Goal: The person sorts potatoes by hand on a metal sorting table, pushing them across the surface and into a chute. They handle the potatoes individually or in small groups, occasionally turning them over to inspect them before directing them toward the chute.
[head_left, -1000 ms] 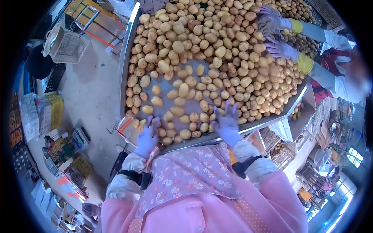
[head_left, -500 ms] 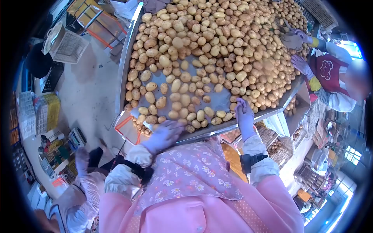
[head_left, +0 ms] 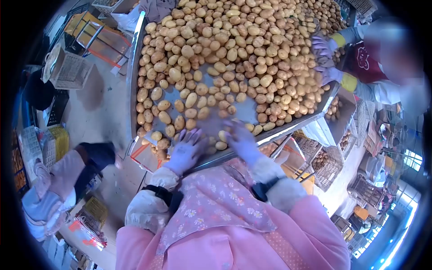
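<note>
A large heap of potatoes [head_left: 234, 54] lies on a metal sorting table [head_left: 131, 85] in front of me. My left hand [head_left: 185, 150], in a pale purple glove, rests at the table's near edge with its fingers spread, beside a few potatoes. Further right, my right hand [head_left: 243, 141] in a matching glove reaches over the near edge. Its fingers are stretched out and partly blurred, next to some loose potatoes [head_left: 221, 140]. I see nothing gripped in either hand.
At the right side, a co-worker's gloved hands [head_left: 326, 58] touch the heap. Another person [head_left: 58, 180] is at the lower left. Crates [head_left: 326, 173] stand below the table on the right. A white crate [head_left: 72, 69] is on the floor at the left.
My right hand has moved left and opened out over the near potatoes. My left hand's fingers have spread. The co-worker's hands have shifted, and the person at left has moved further left.
</note>
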`<state>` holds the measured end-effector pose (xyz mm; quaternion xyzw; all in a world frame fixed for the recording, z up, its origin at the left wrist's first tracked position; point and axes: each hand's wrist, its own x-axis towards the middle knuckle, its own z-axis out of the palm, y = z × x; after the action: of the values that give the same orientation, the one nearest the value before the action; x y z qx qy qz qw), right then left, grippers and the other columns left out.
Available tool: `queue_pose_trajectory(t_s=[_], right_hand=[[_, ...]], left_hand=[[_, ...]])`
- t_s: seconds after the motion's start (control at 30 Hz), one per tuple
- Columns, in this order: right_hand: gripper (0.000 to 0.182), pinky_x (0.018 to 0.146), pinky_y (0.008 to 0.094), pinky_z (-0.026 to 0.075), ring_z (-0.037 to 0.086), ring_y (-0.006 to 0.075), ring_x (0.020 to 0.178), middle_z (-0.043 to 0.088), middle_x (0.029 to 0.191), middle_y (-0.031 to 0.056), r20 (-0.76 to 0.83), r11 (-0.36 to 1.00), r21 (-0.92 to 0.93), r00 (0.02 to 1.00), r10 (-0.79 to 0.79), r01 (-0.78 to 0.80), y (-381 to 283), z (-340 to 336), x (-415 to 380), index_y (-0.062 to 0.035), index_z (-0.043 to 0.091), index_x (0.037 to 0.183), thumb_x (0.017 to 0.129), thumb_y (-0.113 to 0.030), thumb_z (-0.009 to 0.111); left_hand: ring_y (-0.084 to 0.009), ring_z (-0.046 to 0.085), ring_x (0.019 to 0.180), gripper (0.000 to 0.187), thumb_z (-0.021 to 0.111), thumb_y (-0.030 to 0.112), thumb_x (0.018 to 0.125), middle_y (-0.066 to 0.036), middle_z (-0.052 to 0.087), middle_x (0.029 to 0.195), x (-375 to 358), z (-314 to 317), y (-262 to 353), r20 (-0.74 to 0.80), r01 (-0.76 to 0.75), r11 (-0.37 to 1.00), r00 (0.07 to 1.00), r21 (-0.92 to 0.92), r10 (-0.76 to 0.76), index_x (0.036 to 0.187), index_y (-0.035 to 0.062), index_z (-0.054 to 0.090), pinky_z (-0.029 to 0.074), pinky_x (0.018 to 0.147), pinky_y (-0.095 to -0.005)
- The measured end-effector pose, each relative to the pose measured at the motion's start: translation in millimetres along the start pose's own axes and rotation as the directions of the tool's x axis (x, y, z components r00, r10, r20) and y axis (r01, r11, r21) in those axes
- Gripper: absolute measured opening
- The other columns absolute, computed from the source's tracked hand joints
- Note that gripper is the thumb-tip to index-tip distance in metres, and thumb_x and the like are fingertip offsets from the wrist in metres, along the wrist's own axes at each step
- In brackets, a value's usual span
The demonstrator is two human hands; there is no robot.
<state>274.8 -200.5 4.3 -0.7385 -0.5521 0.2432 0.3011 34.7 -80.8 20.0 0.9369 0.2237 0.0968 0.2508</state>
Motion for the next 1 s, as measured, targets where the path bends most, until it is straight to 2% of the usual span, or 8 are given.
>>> queue_pose_trajectory(t_s=[0.13,0.23,0.37,0.5,0.63,0.73,0.87,1.0], right_hand=[[0.039,0.093,0.0384,0.053,0.068,0.0247,0.106,0.067,0.121,0.0140,-0.131,0.805,0.087,0.794,0.593,-0.587,53,-110,-136,-0.0055,0.061,0.132,0.096,-0.018,0.064],[0.041,0.100,0.0385,0.050,0.065,0.0309,0.115,0.064,0.129,0.0178,-0.308,0.522,-0.380,0.636,0.708,-0.764,87,-151,-195,-0.0051,0.058,0.138,0.098,-0.014,0.058],[0.046,0.109,0.0403,0.044,0.055,0.0370,0.130,0.056,0.141,0.0184,-0.313,0.859,0.018,0.813,0.491,-0.512,61,-124,-91,-0.0080,0.059,0.139,0.094,0.000,0.053],[0.055,0.118,0.0543,0.031,0.041,0.0460,0.140,0.043,0.154,0.0196,-0.102,0.687,-0.646,0.930,0.354,-0.332,-3,-36,26,-0.0108,0.059,0.137,0.085,-0.026,0.067],[0.069,0.119,0.0633,0.023,0.029,0.0480,0.147,0.039,0.157,0.0189,0.369,0.813,-0.551,0.929,0.033,0.189,0,-40,15,-0.0164,0.046,0.149,0.087,-0.038,0.068],[0.073,0.119,0.0671,0.017,0.019,0.0495,0.151,0.033,0.160,0.0210,-0.048,0.828,-0.556,0.997,0.063,-0.078,48,-61,51,-0.0216,0.041,0.154,0.090,-0.046,0.065],[0.075,0.119,0.0700,0.010,0.009,0.0537,0.152,0.015,0.162,0.0345,-0.173,0.724,-0.620,0.953,0.248,-0.301,-5,-23,172,-0.0244,0.038,0.156,0.093,-0.058,0.059],[0.074,0.121,0.0671,0.012,0.013,0.0498,0.153,0.016,0.162,0.0343,-0.015,0.817,-0.570,0.995,0.095,-0.087,-19,23,172,-0.0271,0.038,0.156,0.092,-0.056,0.060]], left_hand=[[-0.0371,0.059,0.120,0.041,0.064,0.013,0.086,-0.014,0.062,0.135,-10,-3,-18,0.054,0.129,0.988,0.991,-0.081,-0.125,0.126,0.0117,0.068,0.044,0.103,-0.0528],[-0.0351,0.062,0.115,0.038,0.062,0.010,0.088,-0.013,0.066,0.128,53,-17,-15,-0.049,0.228,0.969,0.971,-0.096,-0.233,0.126,0.0106,0.068,0.048,0.099,-0.0452],[-0.0339,0.061,0.120,0.043,0.063,0.012,0.087,-0.012,0.063,0.135,158,9,12,-0.179,-0.128,0.979,0.979,-0.161,0.098,0.129,0.0078,0.065,0.049,0.101,-0.0454],[-0.0312,0.058,0.128,0.049,0.059,0.008,0.085,-0.012,0.059,0.142,173,26,26,0.265,-0.019,0.998,0.964,0.056,0.004,0.133,0.0107,0.062,0.050,0.101,-0.0432],[-0.0328,0.057,0.128,0.054,0.060,0.008,0.084,-0.011,0.058,0.140,97,37,2,0.263,-0.073,0.993,0.964,0.096,0.045,0.138,0.0168,0.060,0.050,0.100,-0.0428],[-0.0358,0.057,0.127,0.059,0.062,0.008,0.082,-0.011,0.056,0.141,60,28,-3,0.257,0.031,0.999,0.966,-0.011,-0.027,0.139,0.0223,0.059,0.050,0.099,-0.0451],[-0.0362,0.059,0.121,0.055,0.063,0.013,0.086,-0.012,0.057,0.140,69,7,-1,0.413,0.083,0.995,0.909,-0.046,-0.057,0.140,0.0235,0.060,0.051,0.096,-0.0472],[-0.0364,0.067,0.101,0.038,0.063,0.030,0.088,-0.015,0.067,0.117,94,32,17,0.548,0.154,0.972,0.836,-0.177,-0.032,0.123,0.0168,0.068,0.054,0.085,-0.0492]])
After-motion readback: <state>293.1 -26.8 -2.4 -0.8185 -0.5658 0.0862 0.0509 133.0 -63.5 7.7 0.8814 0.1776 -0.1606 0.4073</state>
